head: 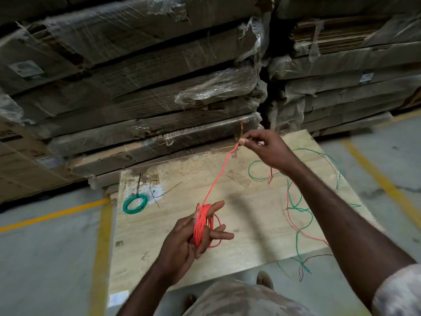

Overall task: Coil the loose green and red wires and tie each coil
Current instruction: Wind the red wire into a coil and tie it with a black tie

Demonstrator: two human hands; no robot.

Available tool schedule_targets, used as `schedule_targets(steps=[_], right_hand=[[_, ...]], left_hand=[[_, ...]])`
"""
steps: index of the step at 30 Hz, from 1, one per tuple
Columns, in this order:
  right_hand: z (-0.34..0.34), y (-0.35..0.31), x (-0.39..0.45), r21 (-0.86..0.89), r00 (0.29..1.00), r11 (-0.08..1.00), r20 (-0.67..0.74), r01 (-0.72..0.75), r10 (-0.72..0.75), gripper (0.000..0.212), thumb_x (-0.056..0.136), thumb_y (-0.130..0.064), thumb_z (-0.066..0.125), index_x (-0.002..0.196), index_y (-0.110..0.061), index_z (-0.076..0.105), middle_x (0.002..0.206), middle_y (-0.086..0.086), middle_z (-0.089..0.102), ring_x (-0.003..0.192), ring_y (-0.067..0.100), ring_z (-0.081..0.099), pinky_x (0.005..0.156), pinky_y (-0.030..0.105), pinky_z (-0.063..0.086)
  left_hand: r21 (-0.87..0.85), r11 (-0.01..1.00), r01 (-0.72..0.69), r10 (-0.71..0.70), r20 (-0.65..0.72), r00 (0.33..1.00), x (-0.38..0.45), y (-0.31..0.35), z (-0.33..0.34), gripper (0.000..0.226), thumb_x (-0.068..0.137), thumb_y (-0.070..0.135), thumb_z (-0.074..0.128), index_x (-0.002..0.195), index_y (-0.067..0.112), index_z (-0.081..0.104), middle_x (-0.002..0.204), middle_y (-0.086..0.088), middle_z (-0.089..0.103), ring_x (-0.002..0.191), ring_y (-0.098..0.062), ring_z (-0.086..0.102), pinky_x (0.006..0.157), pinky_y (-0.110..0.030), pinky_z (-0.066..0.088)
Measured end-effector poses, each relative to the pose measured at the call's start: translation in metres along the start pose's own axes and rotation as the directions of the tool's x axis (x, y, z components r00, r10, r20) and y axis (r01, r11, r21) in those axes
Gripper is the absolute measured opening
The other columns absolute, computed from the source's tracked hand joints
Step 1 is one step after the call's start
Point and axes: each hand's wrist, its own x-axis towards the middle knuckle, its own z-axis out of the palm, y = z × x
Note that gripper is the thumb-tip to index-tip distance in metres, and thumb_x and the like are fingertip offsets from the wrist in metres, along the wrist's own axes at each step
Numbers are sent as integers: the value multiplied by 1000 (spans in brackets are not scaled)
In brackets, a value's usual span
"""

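Red wire [218, 176] runs taut from a coil [204, 224] looped around left hand [193, 236] fingers to right hand's [266, 148] pinch, above a wooden board [239, 192].

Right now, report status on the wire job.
Left hand holds red coil; right hand pinches its tail. Green coil tied. Loose wires remain on board.
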Motion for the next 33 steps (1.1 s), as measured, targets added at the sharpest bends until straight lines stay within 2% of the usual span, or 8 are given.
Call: schedule_targets(steps=[4, 8, 18, 23, 26, 28, 30, 33], right_hand=[[16, 25, -10, -65, 993, 994, 75, -85, 90, 12, 100, -34, 77, 98, -25, 85, 93, -6, 80, 78, 4, 60, 80, 34, 49], [29, 30, -27, -81, 982, 989, 134, -125, 136, 15, 102, -33, 74, 102, -25, 86, 93, -13, 80, 86, 16, 68, 84, 36, 54], [53, 39, -68, -154, 930, 981, 330, -114, 160, 14, 102, -44, 71, 100, -37, 84, 97, -7, 80, 91, 17, 69, 88, 47, 57], [65, 6, -94, -136, 810, 989, 572, -63, 130, 17, 105, -42, 68, 113, -39, 82, 108, -18, 81, 95, 12, 74, 83, 28, 59], [64, -27, -111, -41, 726, 994, 681, -97, 99, 24, 108, -38, 65, 129, -44, 77, 77, -14, 66, 70, 17, 60, 58, 28, 51], [52, -49, -112, 16, 715, 993, 696, -113, 70, 28, 109, -36, 64, 134, -43, 74, 67, -12, 48, 61, 11, 45, 52, 26, 43], [36, -70, -107, 23, 707, 997, 706, -76, 38, 28, 109, -32, 66, 135, -36, 75, 71, -5, 47, 56, 7, 42, 52, 25, 43], [13, -95, -103, 14, 644, 996, 764, -85, 45, 24, 106, -25, 70, 129, -25, 79, 76, 10, 48, 46, 4, 44, 50, 26, 43]], left_hand=[[-256, 962, -91, 59, -130, 990, -8, 23, 13, 54, 111, 20, 27, 146, 10, 67, 45, -8, 37, 107, -47, 77, 114, -44, 52], [-314, 922, -228, 151, -249, 957, 0, 44, 12, 55, 112, 27, 27, 152, 13, 62, 48, -6, 28, 106, -36, 78, 127, -52, 32], [-176, 940, -293, 229, -312, 922, 26, 69, 10, 58, 115, 43, 24, 153, 18, 60, 50, -6, 41, 122, -38, 74, 113, -42, 43], [-86, 921, -379, 329, -346, 879, 50, 79, -2, 59, 116, 46, 25, 159, 14, 51, 53, -6, 48, 126, -38, 72, 117, -42, 42], [94, 909, -406, 408, -399, 821, 67, 85, -13, 55, 119, 46, 23, 160, 20, 49, 57, -8, 54, 130, -29, 71, 98, -28, 50], [390, 859, -332, 484, -406, 775, 78, 82, -22, 53, 119, 45, 22, 159, 24, 50, 61, -14, 59, 124, -15, 74, 85, -20, 54], [693, 689, -212, 567, -334, 753, 87, 72, -32, 53, 119, 47, 23, 150, 25, 59, 64, -11, 62, 107, -7, 76, 87, -27, 58], [896, 444, -5, 549, -267, 792, 100, 50, -53, 53, 118, 48, 23, 156, 25, 53, 76, 2, 62, 81, -15, 67, 82, -39, 54]])
